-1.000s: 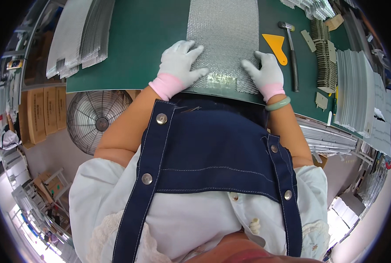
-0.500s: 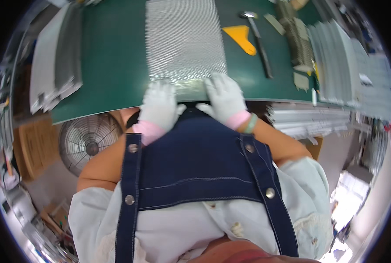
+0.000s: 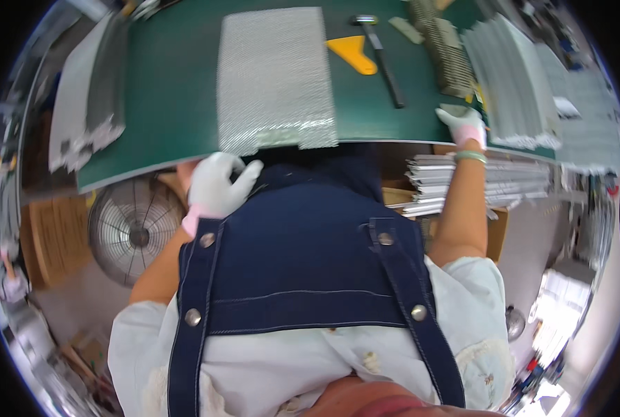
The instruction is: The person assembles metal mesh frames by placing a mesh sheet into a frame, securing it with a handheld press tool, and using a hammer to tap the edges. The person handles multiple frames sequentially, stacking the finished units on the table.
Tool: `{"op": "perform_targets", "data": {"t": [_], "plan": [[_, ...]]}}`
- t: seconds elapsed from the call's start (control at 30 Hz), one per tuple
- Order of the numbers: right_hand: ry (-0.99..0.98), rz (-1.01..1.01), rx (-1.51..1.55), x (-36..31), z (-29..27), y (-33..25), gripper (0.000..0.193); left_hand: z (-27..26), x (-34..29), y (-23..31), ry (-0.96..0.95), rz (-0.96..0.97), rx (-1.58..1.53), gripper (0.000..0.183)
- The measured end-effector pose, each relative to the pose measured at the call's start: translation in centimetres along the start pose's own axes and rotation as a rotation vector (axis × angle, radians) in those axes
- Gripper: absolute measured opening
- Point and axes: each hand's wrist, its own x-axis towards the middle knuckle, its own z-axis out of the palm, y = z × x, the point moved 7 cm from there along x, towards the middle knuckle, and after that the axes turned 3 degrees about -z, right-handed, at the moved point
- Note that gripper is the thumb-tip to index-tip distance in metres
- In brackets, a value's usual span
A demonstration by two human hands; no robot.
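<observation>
A silvery, finely ribbed sheet lies flat on the green tabletop, its near end at the table's front edge. My left hand, in a white glove with a pink cuff, is just off that edge beside the sheet's near left corner. Its thumb stands apart from the bent fingers, and nothing is in it. Over at the right of the table, my gloved right hand has its thumb and fingers around a small grey-green piece, partly covered by the glove.
A yellow scraper and a black-handled hammer lie right of the sheet. Behind my right hand is a long ribbed grey-green stack. Stacked pale sheets stand farther right, others at left. A fan stands below the table.
Both hands have left the sheet's near end. My right hand has swung right to the small grey-green piece; my left has drawn back a little. The sheet now sits nearer the front edge.
</observation>
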Motion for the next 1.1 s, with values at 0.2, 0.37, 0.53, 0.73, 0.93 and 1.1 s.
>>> {"op": "perform_targets", "data": {"t": [0.2,0.37,0.53,0.73,0.93,1.1], "plan": [[-0.081,-0.171,0.922,-1.0,1.7,3.7,0.036,7.1,-3.1,-4.4,-0.429,-0.931,-1.168,0.06],[-0.806,-0.283,1.43,-19.4,3.5,-12.5,0.031,9.4,-1.6,-7.3,-0.122,-0.826,-1.39,0.048],[-1.275,0.131,1.509,-27.7,14.6,-17.7,0.033,9.8,-1.9,-7.0,-0.07,-0.743,-1.443,0.032],[-1.207,0.086,1.587,-27.5,17.6,-19.8,0.028,10.6,-2.8,-7.1,-0.065,-0.668,-1.532,0.036],[-1.166,0.054,1.584,-27.6,17.2,-20.4,0.026,10.7,-2.9,-6.9,-0.104,-0.66,-1.523,0.041],[-1.097,0.086,1.569,-28.0,16.5,-20.6,0.028,10.4,-3.6,-5.2,-0.305,-0.65,-1.34,0.045]]}}
